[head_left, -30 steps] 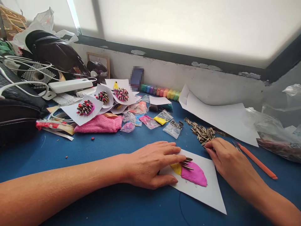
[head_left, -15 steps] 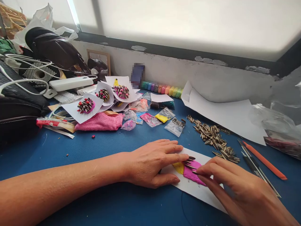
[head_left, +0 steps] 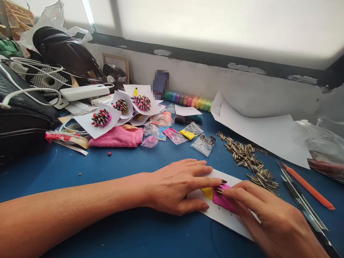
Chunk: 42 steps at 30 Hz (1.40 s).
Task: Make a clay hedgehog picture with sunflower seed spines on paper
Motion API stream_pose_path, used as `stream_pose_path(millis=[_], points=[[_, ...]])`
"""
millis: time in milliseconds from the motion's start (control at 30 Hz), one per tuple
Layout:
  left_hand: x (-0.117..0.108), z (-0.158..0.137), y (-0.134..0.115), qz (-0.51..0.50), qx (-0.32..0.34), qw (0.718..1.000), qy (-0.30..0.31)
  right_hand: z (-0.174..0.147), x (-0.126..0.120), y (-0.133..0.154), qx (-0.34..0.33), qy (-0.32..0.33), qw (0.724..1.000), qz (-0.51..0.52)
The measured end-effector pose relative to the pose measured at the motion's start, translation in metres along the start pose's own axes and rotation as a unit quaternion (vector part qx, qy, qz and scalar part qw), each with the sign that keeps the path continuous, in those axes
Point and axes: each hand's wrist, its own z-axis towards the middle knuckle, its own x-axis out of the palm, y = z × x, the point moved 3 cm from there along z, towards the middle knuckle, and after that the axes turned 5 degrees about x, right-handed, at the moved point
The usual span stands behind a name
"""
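Right hand (head_left: 271, 211): thumb and index finger pressed together, pinching a striped seed (head_left: 219, 192) at the magenta clay (head_left: 221, 201); the fingertips cover much of it.
Left hand (head_left: 182, 188): palm down, fingers loosely spread over the left part of the white paper (head_left: 219, 220), index fingertip just beside the seeds in the clay.
Seed handling: probably very light, stiff and dry, a bit slick — best gripped by its flat sides near the free end; the shell may crack if squeezed hard.
Clay: smooth, matt, rounded, lying on the paper beside a yellow patch (head_left: 208, 193); likely soft and easily dented, so best touched only lightly.
Paper: thin, flat, apparently prone to slide — its edges are the safe hold.
Seed pile (head_left: 245, 156): loose, slim, pointed, pale stripes on dark shells.
Table (head_left: 129, 229): blue, with a leathery grain.
Pink cloth (head_left: 118, 138): nubby, crumpled.
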Motion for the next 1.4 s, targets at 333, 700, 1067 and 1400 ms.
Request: stream_pose_path(millis=[333, 700, 1067, 1400], points=[[0.0, 0.0, -0.001, -0.002, 0.01, 1.0, -0.011, 0.003, 0.002, 0.0, -0.008, 0.01, 1.0, -0.024], [0.0, 0.0, -0.001, 0.004, 0.005, 1.0, 0.0, 0.003, 0.002, 0.003, 0.001, 0.02, 0.999, -0.046], [-0.001, -0.001, -0.002, 0.004, -0.003, 1.0, 0.005, 0.002, -0.007, 0.003, -0.007, -0.014, 0.998, -0.061], [-0.003, -0.001, -0.002, -0.009, 0.005, 1.0, -0.012, 0.006, -0.033, -0.061, 0.097, -0.075, 0.97, -0.21]])
